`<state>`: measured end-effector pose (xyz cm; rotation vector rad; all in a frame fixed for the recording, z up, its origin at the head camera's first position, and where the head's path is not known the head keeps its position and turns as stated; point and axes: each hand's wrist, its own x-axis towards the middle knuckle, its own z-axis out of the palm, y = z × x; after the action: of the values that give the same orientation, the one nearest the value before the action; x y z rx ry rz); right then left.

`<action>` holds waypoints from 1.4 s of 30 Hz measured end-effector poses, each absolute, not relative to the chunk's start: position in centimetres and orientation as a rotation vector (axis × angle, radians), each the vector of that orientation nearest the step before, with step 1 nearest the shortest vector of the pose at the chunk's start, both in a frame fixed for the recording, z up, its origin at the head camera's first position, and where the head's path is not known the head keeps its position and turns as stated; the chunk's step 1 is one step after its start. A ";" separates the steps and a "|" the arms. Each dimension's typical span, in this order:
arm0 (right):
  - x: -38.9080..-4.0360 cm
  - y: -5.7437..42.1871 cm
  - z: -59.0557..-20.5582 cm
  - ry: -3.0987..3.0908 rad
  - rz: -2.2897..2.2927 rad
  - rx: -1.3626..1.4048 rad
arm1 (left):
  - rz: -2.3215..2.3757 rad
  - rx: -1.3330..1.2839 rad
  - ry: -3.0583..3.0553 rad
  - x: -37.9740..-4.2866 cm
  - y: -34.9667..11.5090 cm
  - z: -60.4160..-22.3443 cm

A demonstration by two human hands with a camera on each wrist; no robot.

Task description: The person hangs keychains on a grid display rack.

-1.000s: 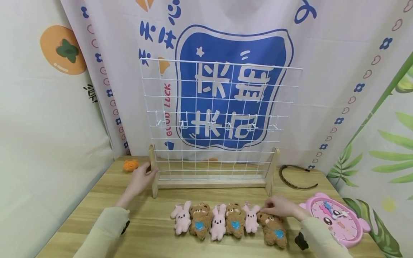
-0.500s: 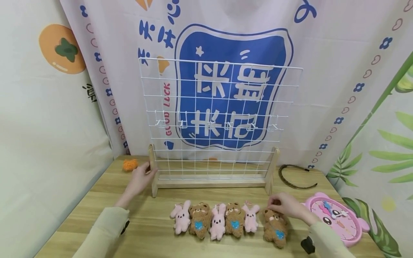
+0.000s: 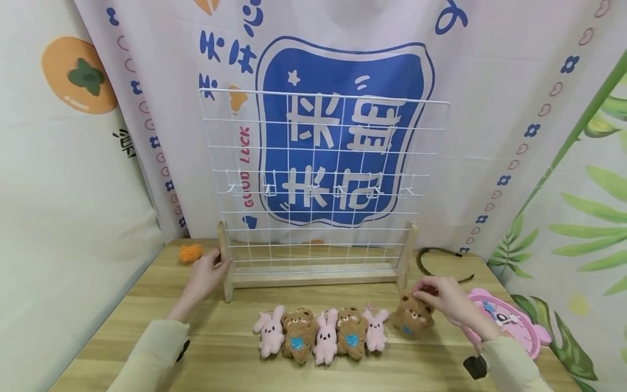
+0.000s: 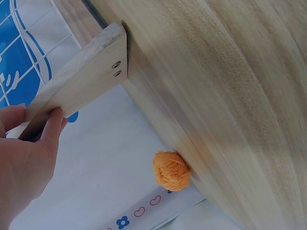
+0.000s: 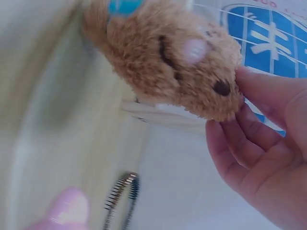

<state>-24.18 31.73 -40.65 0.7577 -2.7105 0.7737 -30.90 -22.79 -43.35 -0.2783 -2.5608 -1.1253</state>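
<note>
My right hand point(image 3: 448, 299) pinches a brown plush bear point(image 3: 413, 316) by the top of its head, at the right end of a row of plush toys. In the right wrist view the bear point(image 5: 172, 62) hangs from thumb and fingers, its blue patch at the upper edge. On the other side, my left hand point(image 3: 208, 272) grips the left wooden post point(image 4: 81, 76) of a white wire grid rack point(image 3: 313, 158). Small clear hooks point(image 3: 338, 189) line the grid's middle. Pink plush bunnies, such as this bunny point(image 3: 325, 337), alternate with two more bears, including this bear point(image 3: 300, 332).
An orange yarn ball point(image 3: 190, 253) lies at the table's back left corner. To the right are a dark beaded headband point(image 3: 425, 264) and a pink clock point(image 3: 519, 332) with a cartoon face. A printed curtain hangs behind the rack.
The rightmost bear has slid right, away from the row, and its head has been raised by my right hand. My left hand stays on the post; the head view has shifted slightly.
</note>
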 end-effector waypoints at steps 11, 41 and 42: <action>-25.6 31.2 -33.6 -2.444 0.636 0.661 | -1.115 -0.305 -2.513 -30.9 -22.8 -43.9; -30.5 29.4 -25.8 -2.380 0.691 0.469 | -1.087 -0.310 -2.518 -30.9 -23.0 -44.2; -30.6 29.3 -25.9 -2.385 0.696 0.469 | -1.092 -0.311 -2.518 -30.9 -23.0 -44.2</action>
<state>-30.56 29.32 -25.85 0.4688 -2.3853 0.6964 -30.92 -22.97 -44.20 -0.3113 -2.5180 -1.0921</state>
